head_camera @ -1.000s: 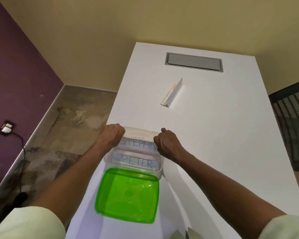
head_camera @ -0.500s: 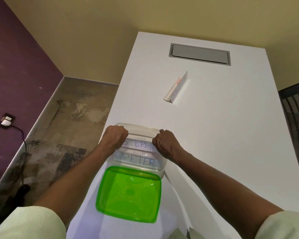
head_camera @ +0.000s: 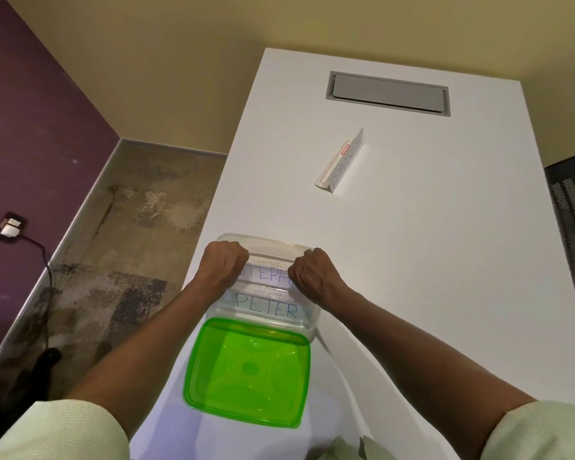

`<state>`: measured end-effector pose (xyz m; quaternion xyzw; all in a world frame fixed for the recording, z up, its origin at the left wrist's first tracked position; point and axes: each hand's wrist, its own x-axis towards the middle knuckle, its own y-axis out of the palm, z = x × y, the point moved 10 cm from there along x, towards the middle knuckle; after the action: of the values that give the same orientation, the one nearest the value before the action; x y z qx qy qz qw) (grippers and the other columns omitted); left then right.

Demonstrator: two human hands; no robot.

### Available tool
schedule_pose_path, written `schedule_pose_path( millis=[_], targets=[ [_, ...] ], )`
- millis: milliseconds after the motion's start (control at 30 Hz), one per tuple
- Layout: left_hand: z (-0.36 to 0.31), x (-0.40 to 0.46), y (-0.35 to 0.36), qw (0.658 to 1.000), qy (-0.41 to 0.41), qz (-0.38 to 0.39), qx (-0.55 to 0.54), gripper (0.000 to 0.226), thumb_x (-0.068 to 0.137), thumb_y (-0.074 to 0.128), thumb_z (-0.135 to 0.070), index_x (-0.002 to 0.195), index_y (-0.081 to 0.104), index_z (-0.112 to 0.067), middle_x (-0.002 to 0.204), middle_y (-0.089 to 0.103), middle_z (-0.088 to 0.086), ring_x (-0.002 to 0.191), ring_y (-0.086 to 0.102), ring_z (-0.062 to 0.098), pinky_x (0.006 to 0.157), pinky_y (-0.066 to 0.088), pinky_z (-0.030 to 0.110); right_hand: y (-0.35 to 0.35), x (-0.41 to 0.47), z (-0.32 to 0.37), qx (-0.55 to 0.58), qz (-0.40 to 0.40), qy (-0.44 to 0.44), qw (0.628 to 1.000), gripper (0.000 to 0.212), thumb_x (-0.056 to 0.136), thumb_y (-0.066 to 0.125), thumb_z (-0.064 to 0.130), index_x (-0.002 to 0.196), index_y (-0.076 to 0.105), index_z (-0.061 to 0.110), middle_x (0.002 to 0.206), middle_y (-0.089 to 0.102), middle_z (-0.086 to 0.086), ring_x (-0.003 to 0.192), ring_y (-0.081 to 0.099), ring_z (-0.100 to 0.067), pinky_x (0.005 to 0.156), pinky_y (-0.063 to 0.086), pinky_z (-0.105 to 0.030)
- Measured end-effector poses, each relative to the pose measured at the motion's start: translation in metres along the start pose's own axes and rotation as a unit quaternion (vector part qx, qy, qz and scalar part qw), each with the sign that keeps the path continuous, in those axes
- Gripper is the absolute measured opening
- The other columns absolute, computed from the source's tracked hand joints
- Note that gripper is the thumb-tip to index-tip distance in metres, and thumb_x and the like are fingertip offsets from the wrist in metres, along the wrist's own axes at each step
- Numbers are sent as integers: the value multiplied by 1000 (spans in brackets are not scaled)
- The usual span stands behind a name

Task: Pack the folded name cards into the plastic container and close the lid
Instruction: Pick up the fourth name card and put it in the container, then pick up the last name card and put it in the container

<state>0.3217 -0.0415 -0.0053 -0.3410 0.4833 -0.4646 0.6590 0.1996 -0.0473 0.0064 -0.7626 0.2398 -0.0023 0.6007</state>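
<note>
Head view: our left hand (head_camera: pixel 224 265) and right hand (head_camera: pixel 311 275) pinch the STEPH card (head_camera: pixel 269 273), seating it inside the plastic container (head_camera: pixel 307 327) behind the PETER card (head_camera: pixel 268 308).

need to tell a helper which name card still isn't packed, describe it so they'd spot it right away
Start at the grey hatch set into the far end of the white table. Just nearer than it, a folded white name card stands alone on the bare tabletop. Unlike the cards lettered PETER and STEPH, it is outside the clear container and has a small red label.

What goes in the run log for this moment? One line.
both hands seating STEPH card | container open | green lid off | one card left
</note>
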Motion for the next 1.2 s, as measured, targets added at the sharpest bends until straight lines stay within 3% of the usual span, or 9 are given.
schedule_pose_path(
  millis=[100,233,367,567,733,867,967,1133,1200],
  targets=[
    [0,-3,-2,1000,-14,1,0,14,90,54,-12,94,67,-17,91,69,2,83,67,21,63,37,25,-3,1,-1,6,2,5,1000,30,88,39,-1,90,59,21,81,63,3,76,59,-19,65,37,-28],
    [0,-7,-11,1000,-24,-5,-11,13,90,55,-10,94,66,-16,92,69,3,83,66,22,63,38,26,-14,-3,-9,-6,-14,41,999,17,67,69,13,58,60,25,50,56,9,50,54,-11,50,34,-19],
    [2,-15,-32,998,-43,-26,-34,14,85,55,-5,85,65,-15,87,68,5,78,65,23,60,37,25,-29,-9,-18,96,-67,60,991,18,61,78,15,53,61,18,47,58,1,47,57,-19,43,31,-18],
    [1,-21,-68,989,-99,-74,-78,23,84,50,4,78,64,-14,77,66,6,62,59,21,54,38,24,-58,-39,-50,198,-164,107,961,30,62,80,11,50,53,8,44,53,-11,43,52,-28,45,23,-21],
    [-7,-23,-97,960,-146,-119,-207,14,86,58,-9,84,72,-12,84,71,8,73,66,28,61,52,31,-52,-73,-78,215,-172,157,948,42,69,75,13,52,36,14,46,50,-12,46,50,-32,45,23,-25],
    [-22,-26,-120,917,-175,-149,-326,14,84,61,-13,76,72,-12,84,73,6,74,67,28,57,44,26,-49,-107,-100,237,-185,188,935,51,65,74,11,54,24,16,43,26,-6,44,26,-27,44,20,-24],
    [-38,-26,-134,898,-190,-151,-366,19,85,60,-20,72,70,-10,78,72,5,71,67,28,54,38,23,-39,-132,-114,255,-181,211,926,47,70,69,13,56,24,14,49,14,1,48,24,-27,45,21,-26],
    [-64,-20,-147,867,-200,-153,-430,19,84,65,-29,77,74,-14,81,74,-1,74,65,21,64,53,30,-12,-164,-139,269,-173,244,915,34,81,60,19,59,36,12,54,32,-5,55,32,-28,50,25,-29],
    [-76,-15,-149,848,-203,-148,-466,18,83,66,-29,78,75,-14,82,74,-2,75,65,17,67,52,28,0,-178,-151,274,-167,260,911,26,83,58,20,62,46,9,56,40,-7,58,38,-29,52,30,-31]
  ],
)
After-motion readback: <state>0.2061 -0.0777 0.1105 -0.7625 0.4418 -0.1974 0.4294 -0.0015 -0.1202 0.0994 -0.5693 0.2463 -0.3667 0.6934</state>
